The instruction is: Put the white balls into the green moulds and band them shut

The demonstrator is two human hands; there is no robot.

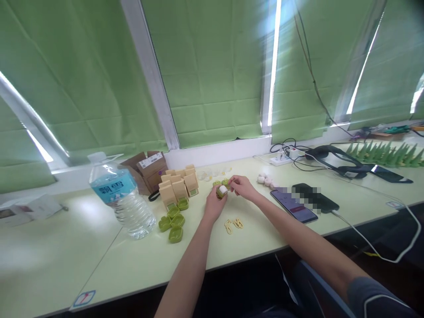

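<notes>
My left hand [214,205] is closed around a small green cup [219,194], with a white marshmallow-like piece [223,189] sitting in its top. Close by on the right, the fingers of my right hand [243,187] are pinched together; whatever they hold is too small to make out. More small green pieces [225,181] show just behind the hands. Pale yellow loops [228,226] lie on the table nearer to me. To the left is a cluster of green shaped cups [176,234]. Several white and pink soft pieces [265,179] are grouped right of my right hand.
Tan paper pouches [179,191] stand behind the green cups, beside an opened cardboard box [150,171]. A large water bottle [121,196] stands at the left. Two phones [294,206], a power strip [281,159] with cables and a black headset [334,161] occupy the right.
</notes>
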